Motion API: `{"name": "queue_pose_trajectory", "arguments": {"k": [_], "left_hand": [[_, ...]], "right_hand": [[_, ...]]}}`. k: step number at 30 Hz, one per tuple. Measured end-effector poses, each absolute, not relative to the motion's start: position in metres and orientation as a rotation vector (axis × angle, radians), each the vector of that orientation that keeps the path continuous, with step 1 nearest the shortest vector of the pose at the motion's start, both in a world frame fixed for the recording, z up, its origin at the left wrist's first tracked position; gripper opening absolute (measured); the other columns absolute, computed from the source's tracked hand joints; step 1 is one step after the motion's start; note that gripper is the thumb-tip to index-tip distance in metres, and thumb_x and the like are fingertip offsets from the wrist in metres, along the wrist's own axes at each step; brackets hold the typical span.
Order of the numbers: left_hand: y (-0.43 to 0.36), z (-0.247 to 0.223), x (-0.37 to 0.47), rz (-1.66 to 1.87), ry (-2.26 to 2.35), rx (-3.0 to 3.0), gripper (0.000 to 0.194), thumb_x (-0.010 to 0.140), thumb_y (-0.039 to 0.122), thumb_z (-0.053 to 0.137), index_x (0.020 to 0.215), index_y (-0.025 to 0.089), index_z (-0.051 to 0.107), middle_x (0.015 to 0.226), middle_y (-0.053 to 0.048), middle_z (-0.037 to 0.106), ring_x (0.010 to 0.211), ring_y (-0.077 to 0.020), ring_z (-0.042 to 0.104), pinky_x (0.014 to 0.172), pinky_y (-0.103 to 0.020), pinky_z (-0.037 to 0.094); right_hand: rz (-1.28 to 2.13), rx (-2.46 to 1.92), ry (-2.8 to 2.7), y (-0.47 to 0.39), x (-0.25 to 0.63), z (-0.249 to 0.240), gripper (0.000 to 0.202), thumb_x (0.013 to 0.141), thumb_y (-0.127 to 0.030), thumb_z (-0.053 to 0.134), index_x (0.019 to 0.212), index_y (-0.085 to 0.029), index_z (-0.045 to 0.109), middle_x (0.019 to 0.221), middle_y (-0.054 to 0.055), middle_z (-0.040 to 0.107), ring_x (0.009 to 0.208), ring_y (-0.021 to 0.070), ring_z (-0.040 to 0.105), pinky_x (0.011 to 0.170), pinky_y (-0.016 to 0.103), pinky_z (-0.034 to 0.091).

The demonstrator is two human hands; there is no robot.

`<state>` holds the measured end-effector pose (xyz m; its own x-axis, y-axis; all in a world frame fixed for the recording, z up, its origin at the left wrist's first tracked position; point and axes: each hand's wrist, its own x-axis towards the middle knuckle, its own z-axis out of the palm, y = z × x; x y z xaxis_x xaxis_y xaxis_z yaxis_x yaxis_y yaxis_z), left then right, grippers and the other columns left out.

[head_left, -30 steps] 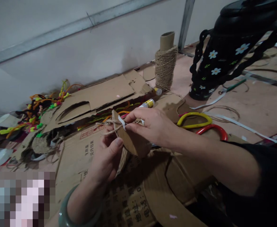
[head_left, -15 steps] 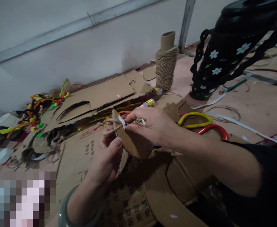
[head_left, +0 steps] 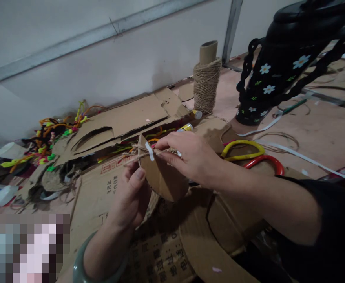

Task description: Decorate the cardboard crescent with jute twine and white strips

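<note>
My left hand (head_left: 131, 196), thumb in front, grips the left edge of a curved brown cardboard piece (head_left: 165, 179) held up over the work surface. A short white strip (head_left: 149, 151) lies on the cardboard near its top. Jute twine (head_left: 134, 152) crosses the piece beside this strip, with loose ends sticking out to the left. My right hand (head_left: 188, 157) has its thumb and forefinger closed on the twine at the cardboard's upper right. Its other fingers are curled and partly hidden.
Beneath lies a printed cardboard sheet (head_left: 92, 196). Yellow and red handles (head_left: 243, 147) lie right of my hand, near a glue stick (head_left: 186, 127). Behind stand a twine spool (head_left: 207, 84) and a black flowered tumbler (head_left: 278, 74). Colourful pipe cleaners (head_left: 47, 135) are heaped at left.
The cardboard and my left hand have shifted slightly left. My right fingertips, earlier at the white strip, now sit just right of it, and more of the strip shows.
</note>
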<state>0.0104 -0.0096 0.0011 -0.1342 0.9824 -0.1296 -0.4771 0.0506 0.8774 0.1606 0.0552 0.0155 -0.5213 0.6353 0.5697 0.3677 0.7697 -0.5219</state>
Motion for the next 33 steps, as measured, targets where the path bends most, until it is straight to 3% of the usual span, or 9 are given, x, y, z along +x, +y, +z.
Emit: {"name": "queue_pose_trajectory", "arguments": {"k": [4,11,15,21,33], "left_hand": [[-0.0102,0.0001,0.0112,1.449,0.988,0.673,0.038,0.056,0.038,0.081,0.089,0.025,0.066,0.095,0.0,0.068,0.092,-0.0192,0.063,0.088,-0.031,0.049],[-0.0103,0.0009,0.0142,1.471,0.888,0.846,0.016,0.068,0.029,0.074,0.083,0.027,0.069,0.091,0.002,0.069,0.08,-0.0129,0.063,0.084,-0.027,0.051],[-0.0102,-0.001,0.0122,1.476,0.903,0.884,0.019,0.068,0.028,0.075,0.087,0.026,0.069,0.089,0.003,0.069,0.074,-0.0114,0.063,0.085,-0.028,0.051],[-0.0121,-0.0024,0.0099,1.437,0.863,0.904,0.023,0.068,0.027,0.075,0.09,0.026,0.067,0.09,0.002,0.067,0.087,-0.0162,0.065,0.084,-0.029,0.051],[-0.0136,-0.0005,0.0137,1.433,0.836,0.876,0.022,0.067,0.028,0.075,0.089,0.024,0.068,0.089,0.002,0.068,0.079,-0.0134,0.065,0.073,-0.022,0.053]], "right_hand": [[0.282,-0.658,-2.191,0.053,0.1592,0.0125,0.023,0.091,-0.025,0.044,0.085,-0.013,0.064,0.084,0.006,0.066,0.081,0.0156,0.059,0.075,0.028,0.041],[0.182,-0.623,-2.244,0.0489,0.1585,0.0123,0.028,0.092,-0.023,0.039,0.082,-0.012,0.063,0.082,0.008,0.065,0.08,0.0155,0.058,0.073,0.028,0.042],[0.163,-0.585,-2.251,0.0495,0.1598,0.0135,0.024,0.088,-0.019,0.042,0.078,-0.011,0.062,0.078,0.007,0.064,0.075,0.0155,0.058,0.069,0.027,0.042],[0.228,-0.54,-2.231,0.0517,0.1621,0.0143,0.019,0.085,-0.018,0.045,0.074,-0.013,0.059,0.073,0.004,0.061,0.07,0.0132,0.055,0.066,0.025,0.041],[0.337,-0.552,-2.173,0.0491,0.1619,0.0166,0.011,0.078,-0.013,0.048,0.068,-0.015,0.054,0.068,0.001,0.058,0.066,0.0113,0.052,0.065,0.023,0.04]]}}
